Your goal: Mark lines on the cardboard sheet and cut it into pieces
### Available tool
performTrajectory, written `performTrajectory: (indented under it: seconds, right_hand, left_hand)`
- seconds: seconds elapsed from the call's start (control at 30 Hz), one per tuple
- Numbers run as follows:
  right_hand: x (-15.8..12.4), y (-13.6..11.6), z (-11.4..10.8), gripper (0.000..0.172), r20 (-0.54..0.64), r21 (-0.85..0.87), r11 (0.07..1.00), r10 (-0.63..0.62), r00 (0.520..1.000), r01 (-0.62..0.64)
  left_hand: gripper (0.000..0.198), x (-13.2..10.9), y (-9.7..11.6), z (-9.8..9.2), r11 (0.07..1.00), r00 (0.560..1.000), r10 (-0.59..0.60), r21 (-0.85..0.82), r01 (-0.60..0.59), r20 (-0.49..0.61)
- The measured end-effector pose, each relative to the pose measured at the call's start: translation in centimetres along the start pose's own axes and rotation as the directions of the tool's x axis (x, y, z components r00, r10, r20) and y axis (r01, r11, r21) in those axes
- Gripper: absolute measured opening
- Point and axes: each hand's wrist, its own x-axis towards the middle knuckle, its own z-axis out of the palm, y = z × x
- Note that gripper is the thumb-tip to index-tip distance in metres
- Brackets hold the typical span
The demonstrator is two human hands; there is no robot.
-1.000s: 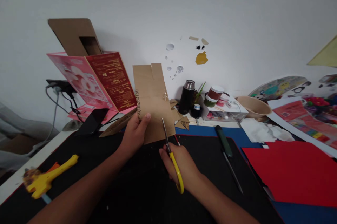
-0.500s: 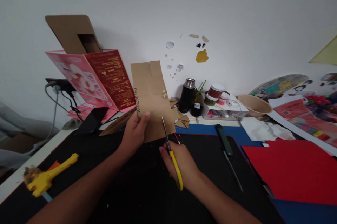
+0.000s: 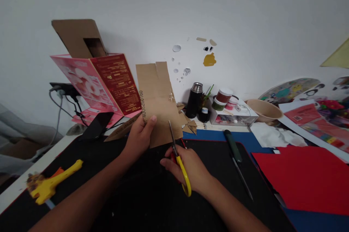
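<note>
My left hand [image 3: 141, 132] grips a flat brown piece of cardboard [image 3: 158, 97] by its lower left edge, thumb on the near face. The piece is held up, tilted slightly, with printed digits along its left side and a slit near its top. My right hand [image 3: 189, 168] holds scissors [image 3: 183, 175] with a yellow handle. Their blade lies in front of the lower right part of the cardboard; whether it is cutting into it I cannot tell. Part of a red handle shows behind my fingers.
A pink and red box [image 3: 114, 79] stands at the left, beside a dark phone [image 3: 97, 126]. A yellow giraffe-shaped piece [image 3: 51, 184] lies front left. Behind are a black thermos [image 3: 194, 101] and jars [image 3: 225, 96]. A green-handled knife [image 3: 233, 148] and red sheet [image 3: 305, 179] lie right.
My right thumb has lifted away, opening my grip on the scissors a little, and a red handle part shows more. The view has shifted slightly; the cardboard stays in my left hand.
</note>
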Motion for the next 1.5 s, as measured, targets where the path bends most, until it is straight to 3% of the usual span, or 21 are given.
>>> performTrajectory:
  seconds: [0.27, 0.47, 0.77, 1.07, 1.5]
  right_hand:
    - [-0.2, -0.1, -0.9, 0.040, 0.055, 0.014, 1.000, -0.004, 0.998, 0.003]
    - [-0.1, 0.1, 0.3, 0.025, -0.014, 0.072, 0.995, 0.074, 0.997, -0.072]
    - [0.2, 1.1, 1.4, 0.030, -0.046, 0.077, 0.990, 0.118, 0.992, -0.115]
    - [0.1, 0.7, 1.1, 0.030, -0.034, -0.005, 0.994, 0.107, 0.994, -0.107]
    - [0.0, 1.6, 2.2, 0.028, -0.109, -0.063, 0.993, 0.096, 0.989, -0.103]
  left_hand:
    - [0.041, -0.1, 0.2, 0.2, 1.000, 1.000, 0.020, 0.005, -0.020, 0.019]
    - [0.049, -0.2, -0.2, 0.4, 1.000, 1.000, -0.008, -0.004, 0.008, 0.022]
    - [0.045, -0.4, -0.4, 0.9, 0.998, 0.999, -0.040, -0.055, 0.040, 0.002]
    - [0.040, -0.3, -0.7, 0.7, 0.999, 1.000, -0.022, -0.040, 0.023, 0.014]
    - [0.054, -0.6, -0.8, 0.9, 0.997, 0.999, -0.048, -0.070, 0.046, -0.021]
